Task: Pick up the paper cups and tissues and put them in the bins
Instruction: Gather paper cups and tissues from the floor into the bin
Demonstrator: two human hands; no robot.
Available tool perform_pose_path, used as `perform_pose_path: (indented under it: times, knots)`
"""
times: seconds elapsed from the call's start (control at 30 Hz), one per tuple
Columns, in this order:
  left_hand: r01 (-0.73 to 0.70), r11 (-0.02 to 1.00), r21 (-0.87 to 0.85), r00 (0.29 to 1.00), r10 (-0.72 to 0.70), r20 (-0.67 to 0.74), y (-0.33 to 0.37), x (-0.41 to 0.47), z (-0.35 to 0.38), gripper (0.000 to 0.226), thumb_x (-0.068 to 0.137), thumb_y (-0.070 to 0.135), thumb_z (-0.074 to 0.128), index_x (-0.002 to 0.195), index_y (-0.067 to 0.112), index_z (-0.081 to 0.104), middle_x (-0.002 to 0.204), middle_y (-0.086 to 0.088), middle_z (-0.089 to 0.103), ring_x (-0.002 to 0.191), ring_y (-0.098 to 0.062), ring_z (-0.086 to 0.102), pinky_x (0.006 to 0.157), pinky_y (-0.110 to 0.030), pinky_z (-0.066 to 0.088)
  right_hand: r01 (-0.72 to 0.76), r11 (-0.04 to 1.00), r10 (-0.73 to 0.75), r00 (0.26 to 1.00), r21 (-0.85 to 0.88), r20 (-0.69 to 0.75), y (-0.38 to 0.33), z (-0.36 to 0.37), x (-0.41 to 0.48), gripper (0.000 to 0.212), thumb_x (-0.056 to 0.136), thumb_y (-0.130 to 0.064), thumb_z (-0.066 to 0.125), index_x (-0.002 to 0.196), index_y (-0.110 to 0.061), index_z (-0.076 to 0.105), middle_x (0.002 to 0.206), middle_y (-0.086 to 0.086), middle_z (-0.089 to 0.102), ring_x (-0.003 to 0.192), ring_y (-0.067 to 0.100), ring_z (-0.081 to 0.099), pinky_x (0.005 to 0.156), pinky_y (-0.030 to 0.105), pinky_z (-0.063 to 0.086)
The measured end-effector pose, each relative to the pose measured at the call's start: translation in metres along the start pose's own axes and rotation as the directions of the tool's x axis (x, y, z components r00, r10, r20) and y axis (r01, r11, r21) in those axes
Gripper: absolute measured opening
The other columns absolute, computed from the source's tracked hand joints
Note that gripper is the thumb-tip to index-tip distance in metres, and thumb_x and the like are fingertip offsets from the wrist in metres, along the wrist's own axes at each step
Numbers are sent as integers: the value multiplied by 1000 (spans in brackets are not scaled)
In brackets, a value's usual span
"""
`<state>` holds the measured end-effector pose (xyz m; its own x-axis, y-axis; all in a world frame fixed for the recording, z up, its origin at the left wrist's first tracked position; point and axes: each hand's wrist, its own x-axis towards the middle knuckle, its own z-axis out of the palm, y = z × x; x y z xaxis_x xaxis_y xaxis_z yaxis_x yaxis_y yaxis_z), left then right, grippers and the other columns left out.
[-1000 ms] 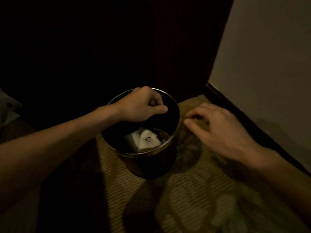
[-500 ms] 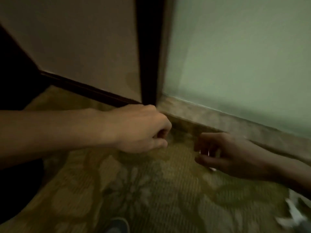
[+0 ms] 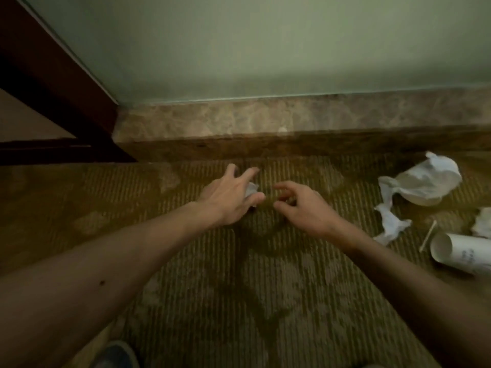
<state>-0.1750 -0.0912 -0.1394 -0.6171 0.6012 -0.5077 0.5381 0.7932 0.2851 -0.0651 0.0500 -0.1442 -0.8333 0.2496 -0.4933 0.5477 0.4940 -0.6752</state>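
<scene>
Crumpled tissue (image 3: pixel 252 189) under left hand (image 3: pixel 228 199), grip spread wide, right hand (image 3: pixel 305 208) half-open

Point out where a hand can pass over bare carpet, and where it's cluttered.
Bare carpet spreads from the left hand and right hand back toward the wearer, and leftward to the door frame. Crowded at right: a crushed cup, twisted tissue, stick and a paper cup on its side. A small tissue sits under the left hand's fingers.

Carpet (image 3: pixel 239 288), crumpled tissues (image 3: pixel 390 227), paper cup (image 3: pixel 462 258) (on its side)
</scene>
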Motion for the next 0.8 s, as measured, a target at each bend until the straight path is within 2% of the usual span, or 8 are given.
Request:
perform_pose_path:
  times: [0.1, 0.17, 0.23, 0.33, 0.5, 0.57, 0.67, 0.8]
  knots:
    - [35, 999, 1, 999, -35, -21, -3, 5, 24, 52, 94, 54, 48, 140, 32, 40, 136, -9, 35, 121, -34, 46, 98, -43, 42, -85, 994, 85, 996, 75, 8, 7, 13, 6, 45, 95, -25, 59, 139, -22, 51, 133, 2, 60, 121, 16, 56, 103, 29, 43]
    - [14, 999, -39, 992, -18, -126, -3, 5, 34, 34, 95, 44, 54, 120, 22, 56, 120, -8, 46, 113, -29, 50, 92, -39, 42, -113, 985, 113, 994, 129, 10, 13, 13, 0, 42, 95, -25, 58, 137, -23, 53, 135, -1, 59, 121, 13, 54, 99, 24, 41]
    - [-39, 979, -202, 985, 3, -173, 6, 1, 46, 18, 96, 35, 55, 94, 18, 62, 98, -3, 54, 98, -23, 56, 80, -33, 42, -79, 985, 84, 996, 154, -24, 24, 8, -14, 40, 95, -27, 58, 135, -25, 55, 131, -3, 61, 115, 9, 56, 90, 19, 41]
    - [-99, 872, -479, 984, 14, -177, 42, -11, 65, 32, 96, 37, 53, 73, 18, 61, 72, 4, 60, 72, -14, 58, 62, -33, 40, -17, 999, 26, 972, 38, -233, 54, -11, -46, 35, 93, -29, 60, 128, -26, 60, 119, -3, 63, 102, 4, 54, 85, 19, 39]
    - [-164, 722, -672, 978, 27, -209, 118, -16, 85, 49, 97, 44, 50, 66, 7, 58, 60, -4, 58, 62, -19, 60, 59, -39, 48, -162, 954, 4, 848, -253, -529, 113, -48, -97, 39, 87, -15, 65, 125, -22, 63, 121, 9, 52, 109, 26, 50, 92, 38, 42]
    - [-168, 706, -688, 978, 30, -207, 138, -13, 93, 49, 96, 45, 51, 66, 7, 57, 61, -7, 61, 62, -23, 64, 58, -41, 50, -185, 944, 20, 858, -272, -514, 129, -53, -104, 43, 87, -16, 65, 130, -23, 60, 127, 13, 50, 112, 30, 49, 95, 41, 41]
    - [-166, 704, -690, 978, 28, -207, 159, -5, 104, 41, 95, 44, 53, 66, 16, 56, 59, 7, 56, 62, -15, 58, 56, -35, 44, -167, 951, 58, 923, -261, -381, 146, -54, -103, 43, 90, -19, 63, 133, -20, 58, 127, 10, 52, 114, 27, 50, 100, 36, 39]
    - [-111, 672, -733, 982, -37, -183, 177, 4, 111, 22, 99, 37, 49, 82, 29, 62, 79, 12, 62, 75, -5, 57, 60, -24, 38, -135, 964, 40, 926, -230, -375, 154, -57, -99, 20, 90, -14, 61, 108, -11, 71, 102, 6, 60, 96, 21, 56, 87, 34, 44]
